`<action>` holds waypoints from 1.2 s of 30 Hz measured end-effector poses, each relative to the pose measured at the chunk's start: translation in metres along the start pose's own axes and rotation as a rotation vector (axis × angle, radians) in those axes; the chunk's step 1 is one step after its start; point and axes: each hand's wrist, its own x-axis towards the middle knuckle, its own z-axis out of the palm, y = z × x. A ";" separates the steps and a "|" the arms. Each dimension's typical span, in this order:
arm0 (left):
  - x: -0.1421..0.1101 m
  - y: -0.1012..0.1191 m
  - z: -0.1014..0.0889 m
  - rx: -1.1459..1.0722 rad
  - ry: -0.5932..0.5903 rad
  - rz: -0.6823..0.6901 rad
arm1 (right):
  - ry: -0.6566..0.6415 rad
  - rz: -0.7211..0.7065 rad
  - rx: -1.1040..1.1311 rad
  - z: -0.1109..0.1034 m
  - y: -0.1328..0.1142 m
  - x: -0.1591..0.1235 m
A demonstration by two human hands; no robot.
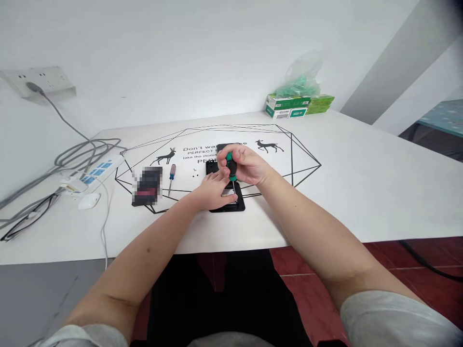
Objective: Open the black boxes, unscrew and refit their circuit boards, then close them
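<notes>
Both busy — my right hand grips the green screwdriver upright over the black case on the counter; my left hand spreads across the case — presumably steadying it against twisting.

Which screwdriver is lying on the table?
The red-handled screwdriver, lying loose; the green-and-black screwdriver is gripped in the right hand.
</notes>
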 end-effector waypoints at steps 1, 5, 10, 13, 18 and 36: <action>0.000 0.001 0.000 0.003 -0.008 -0.006 | 0.001 0.018 0.006 0.000 0.000 0.000; -0.001 0.007 -0.002 0.016 -0.034 -0.006 | -0.005 0.064 0.061 0.003 0.002 0.000; -0.002 0.013 -0.005 0.021 -0.065 -0.058 | 0.067 -0.001 0.048 0.006 0.004 0.001; -0.002 0.014 -0.006 0.034 -0.077 -0.094 | 0.134 0.014 0.013 0.006 0.001 0.001; -0.003 0.015 -0.011 -0.002 -0.128 -0.102 | 0.141 -0.007 0.029 0.009 -0.001 0.002; -0.003 0.013 -0.010 -0.018 -0.135 -0.096 | 0.037 0.015 0.033 0.013 -0.003 0.002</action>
